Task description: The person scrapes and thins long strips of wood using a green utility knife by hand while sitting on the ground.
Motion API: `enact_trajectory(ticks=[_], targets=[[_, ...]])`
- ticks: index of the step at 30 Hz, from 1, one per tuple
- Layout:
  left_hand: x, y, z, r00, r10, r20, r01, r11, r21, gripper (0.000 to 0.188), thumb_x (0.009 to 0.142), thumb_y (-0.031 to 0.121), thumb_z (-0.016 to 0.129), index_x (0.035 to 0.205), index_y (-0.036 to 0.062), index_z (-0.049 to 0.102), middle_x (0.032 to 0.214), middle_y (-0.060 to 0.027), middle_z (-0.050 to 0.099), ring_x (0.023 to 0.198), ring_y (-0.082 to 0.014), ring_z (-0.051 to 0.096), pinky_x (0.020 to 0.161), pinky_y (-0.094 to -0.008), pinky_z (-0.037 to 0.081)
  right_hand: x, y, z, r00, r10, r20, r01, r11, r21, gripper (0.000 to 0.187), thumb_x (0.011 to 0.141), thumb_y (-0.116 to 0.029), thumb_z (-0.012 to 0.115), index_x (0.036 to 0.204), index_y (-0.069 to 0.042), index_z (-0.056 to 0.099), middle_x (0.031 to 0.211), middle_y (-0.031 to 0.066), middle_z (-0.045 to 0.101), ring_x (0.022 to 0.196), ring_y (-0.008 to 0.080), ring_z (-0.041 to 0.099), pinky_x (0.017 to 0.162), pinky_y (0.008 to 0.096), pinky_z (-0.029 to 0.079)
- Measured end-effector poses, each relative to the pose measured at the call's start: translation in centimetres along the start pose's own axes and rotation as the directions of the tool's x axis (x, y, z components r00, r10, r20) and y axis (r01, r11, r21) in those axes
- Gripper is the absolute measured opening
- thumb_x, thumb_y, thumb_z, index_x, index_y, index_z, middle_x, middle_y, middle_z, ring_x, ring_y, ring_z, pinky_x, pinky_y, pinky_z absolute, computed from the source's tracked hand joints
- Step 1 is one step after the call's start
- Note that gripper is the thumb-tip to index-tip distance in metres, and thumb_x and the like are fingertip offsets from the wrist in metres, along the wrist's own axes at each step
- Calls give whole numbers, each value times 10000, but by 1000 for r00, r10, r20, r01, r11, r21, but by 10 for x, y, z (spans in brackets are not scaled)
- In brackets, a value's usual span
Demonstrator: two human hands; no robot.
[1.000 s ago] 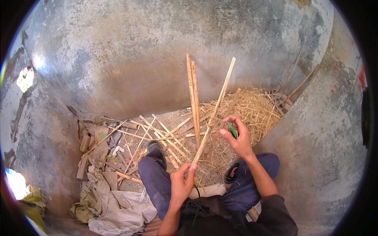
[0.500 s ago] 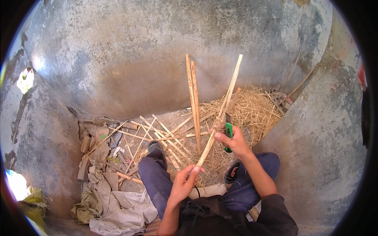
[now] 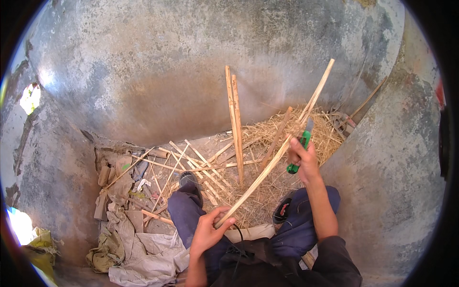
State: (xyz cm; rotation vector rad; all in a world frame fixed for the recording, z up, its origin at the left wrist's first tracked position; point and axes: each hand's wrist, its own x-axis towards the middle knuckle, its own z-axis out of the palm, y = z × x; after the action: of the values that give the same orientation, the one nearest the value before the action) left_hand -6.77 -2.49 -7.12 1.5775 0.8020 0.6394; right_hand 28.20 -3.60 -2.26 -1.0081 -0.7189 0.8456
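Note:
My left hand (image 3: 210,230) is closed round the lower end of a long pale wooden stick (image 3: 262,178). The stick slants up and away to the right, with a rough knot partway along it. In my right hand (image 3: 306,160) is a green utility knife (image 3: 304,139), its grey blade out and pointing up. The knife lies just right of the stick, and my right fingertips are close to the stick below the knot; whether they touch it I cannot tell.
Two upright wooden sticks (image 3: 235,119) lean on the grey wall (image 3: 172,95). Several cut sticks (image 3: 198,170) lie scattered left of centre. A heap of straw shavings (image 3: 325,143) lies at the right. Crumpled sacking (image 3: 148,253) covers the near left floor.
The stick has tilted further right, its far end swinging right and slightly up. My left hand has dropped lower and left, while my right hand with the knife has moved right and farther away.

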Motion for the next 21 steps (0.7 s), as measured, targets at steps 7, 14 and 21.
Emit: enact_trajectory(ticks=[7,14,21], targets=[[-8,-11,-20,991,-2,-131,16,995,103,193,1035,91,778,1161,-50,736,828,3,725,735,-17,604,624,-208,454,27,-13,-20,985,-140,98,165,929,-332,602,930,-334,880,1402,-35,657,920,-19,636,661,51,514,594,218,420],[2,0,-6,935,87,-342,-63,995,79,224,1013,94,805,1158,-66,743,836,-41,756,765,-15,633,638,-213,489,26,17,-49,953,230,197,211,-42,-977,693,862,-535,882,1323,-45,714,1098,187,776,976,369,764,831,504,580],[11,2,1,948,56,-314,-73,996,-44,252,994,54,814,1200,-68,735,950,-54,782,817,-35,671,677,-201,516,-8,-2,7,941,-30,337,318,416,-852,393,1048,-401,717,1084,-11,750,911,150,716,846,329,714,766,446,534]])
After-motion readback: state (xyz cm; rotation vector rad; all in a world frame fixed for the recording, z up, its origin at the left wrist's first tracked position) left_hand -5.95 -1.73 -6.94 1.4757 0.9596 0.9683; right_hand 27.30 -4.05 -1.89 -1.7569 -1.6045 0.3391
